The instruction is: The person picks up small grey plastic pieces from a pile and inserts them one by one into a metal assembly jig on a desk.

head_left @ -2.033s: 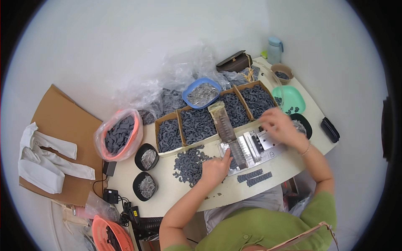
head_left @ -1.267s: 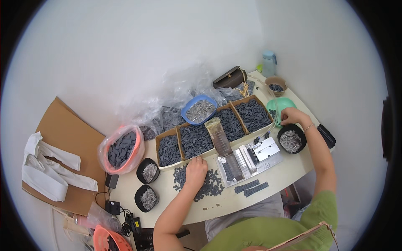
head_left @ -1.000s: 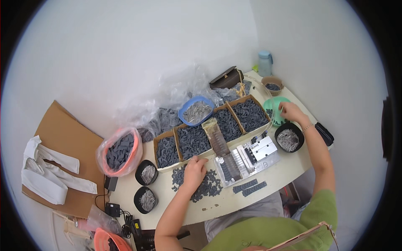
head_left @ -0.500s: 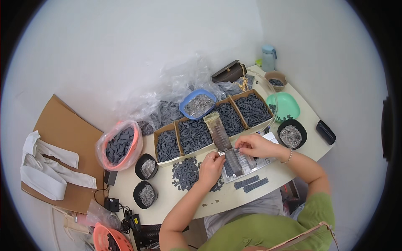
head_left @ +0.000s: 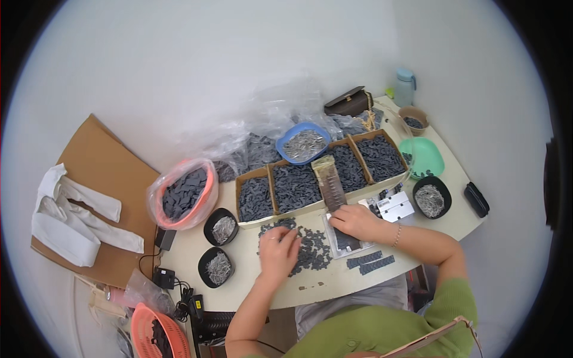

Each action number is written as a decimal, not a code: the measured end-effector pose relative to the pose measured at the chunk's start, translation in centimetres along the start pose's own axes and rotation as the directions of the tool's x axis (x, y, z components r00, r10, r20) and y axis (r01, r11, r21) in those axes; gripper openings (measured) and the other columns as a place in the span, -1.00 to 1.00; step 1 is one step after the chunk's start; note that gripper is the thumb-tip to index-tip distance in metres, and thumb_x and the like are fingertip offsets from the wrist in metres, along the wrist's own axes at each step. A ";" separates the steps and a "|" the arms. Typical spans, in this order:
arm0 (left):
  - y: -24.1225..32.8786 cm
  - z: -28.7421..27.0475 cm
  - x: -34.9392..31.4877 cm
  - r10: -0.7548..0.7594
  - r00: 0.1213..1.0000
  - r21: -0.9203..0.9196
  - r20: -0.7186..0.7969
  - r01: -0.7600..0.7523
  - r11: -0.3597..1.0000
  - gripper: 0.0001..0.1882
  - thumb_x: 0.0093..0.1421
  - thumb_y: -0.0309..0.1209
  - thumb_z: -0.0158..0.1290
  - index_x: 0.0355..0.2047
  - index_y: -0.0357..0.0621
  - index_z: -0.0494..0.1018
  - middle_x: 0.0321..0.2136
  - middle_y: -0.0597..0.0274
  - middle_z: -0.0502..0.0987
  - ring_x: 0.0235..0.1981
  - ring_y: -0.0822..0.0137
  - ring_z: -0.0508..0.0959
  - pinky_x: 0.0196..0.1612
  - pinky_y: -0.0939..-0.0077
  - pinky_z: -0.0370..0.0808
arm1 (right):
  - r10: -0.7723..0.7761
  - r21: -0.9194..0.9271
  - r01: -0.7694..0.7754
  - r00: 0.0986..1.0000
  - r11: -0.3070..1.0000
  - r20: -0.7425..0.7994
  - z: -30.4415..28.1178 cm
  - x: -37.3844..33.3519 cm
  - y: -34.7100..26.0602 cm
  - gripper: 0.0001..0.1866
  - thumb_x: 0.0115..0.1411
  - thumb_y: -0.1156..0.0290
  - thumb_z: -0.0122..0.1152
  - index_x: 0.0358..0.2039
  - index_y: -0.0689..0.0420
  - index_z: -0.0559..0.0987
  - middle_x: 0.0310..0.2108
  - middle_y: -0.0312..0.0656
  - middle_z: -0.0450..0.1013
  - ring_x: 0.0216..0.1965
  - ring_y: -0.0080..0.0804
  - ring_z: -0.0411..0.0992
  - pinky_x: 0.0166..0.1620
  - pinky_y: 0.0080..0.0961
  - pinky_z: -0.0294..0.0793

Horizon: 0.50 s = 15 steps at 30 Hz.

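Note:
My left hand (head_left: 278,254) is over a loose pile of small dark grey curved pieces (head_left: 314,249) on the table. Its fingers are bent and drawn together, and whatever is between the tips is too small to make out. My right hand (head_left: 360,223) rests on a flat metal-coloured fixture (head_left: 335,252) that bears rows of dark pieces (head_left: 347,241). The fingers curl down against it; their tips are partly hidden. A clear ridged strip (head_left: 329,179) runs from the fixture up over the box. Two dark assembled strips (head_left: 377,265) lie in front.
Behind stands a divided cardboard box (head_left: 276,210) full of dark pieces. A blue bowl (head_left: 304,160) and black bowls (head_left: 217,267) (head_left: 432,197) hold metal pins. An orange basket (head_left: 211,197) is at left, a green bowl (head_left: 433,156) and black case (head_left: 476,200) at right.
My left hand has left the fixture and moved left over the loose pile. The right hand has shifted onto the fixture's dark rows. The whole view has shifted slightly.

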<state>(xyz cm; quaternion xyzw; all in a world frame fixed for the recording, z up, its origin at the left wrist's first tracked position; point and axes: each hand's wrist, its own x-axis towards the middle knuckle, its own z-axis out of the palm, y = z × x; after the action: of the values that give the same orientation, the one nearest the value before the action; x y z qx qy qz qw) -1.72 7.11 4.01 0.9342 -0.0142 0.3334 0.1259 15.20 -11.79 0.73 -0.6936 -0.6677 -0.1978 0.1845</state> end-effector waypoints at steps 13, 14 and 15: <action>-12.6 -10.7 -10.5 -0.633 0.771 0.372 0.074 0.567 0.735 -0.93 -0.02 -0.52 0.16 -0.48 -0.22 0.51 -0.46 0.01 0.49 -0.38 -0.01 0.51 -0.30 0.18 0.45 | 0.337 0.021 -0.337 0.933 0.941 -0.124 -6.9 -3.5 0.2 -0.66 -0.11 0.55 0.19 -0.23 0.14 0.54 -0.20 -0.09 0.50 -0.20 -0.13 0.47 -0.15 -0.22 0.46; -12.5 -10.6 -10.3 -0.633 0.770 0.383 0.080 0.563 0.732 -0.93 -0.02 -0.52 0.15 -0.49 -0.22 0.50 -0.46 0.01 0.48 -0.38 -0.01 0.51 -0.31 0.18 0.45 | 0.443 0.016 -0.445 0.886 0.895 -0.139 -8.1 -4.9 0.9 -0.72 -0.10 0.57 0.20 -0.28 0.15 0.56 -0.25 -0.11 0.51 -0.22 -0.12 0.47 -0.17 -0.25 0.46; -12.3 -10.7 -10.0 -0.638 0.765 0.401 0.083 0.560 0.725 -0.93 -0.02 -0.53 0.15 -0.50 -0.22 0.49 -0.47 0.01 0.48 -0.39 -0.01 0.51 -0.31 0.17 0.45 | 0.527 -0.027 -0.535 0.839 0.845 -0.133 -9.4 -6.0 1.6 -0.75 -0.09 0.56 0.21 -0.31 0.14 0.56 -0.30 -0.12 0.50 -0.23 -0.13 0.46 -0.18 -0.26 0.46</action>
<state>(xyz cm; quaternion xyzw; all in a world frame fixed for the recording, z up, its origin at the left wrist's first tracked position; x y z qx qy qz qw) -14.73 21.02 2.96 0.9249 0.3366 0.1679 0.0554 16.32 -21.85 5.69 -0.8435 -0.4305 -0.2014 0.2502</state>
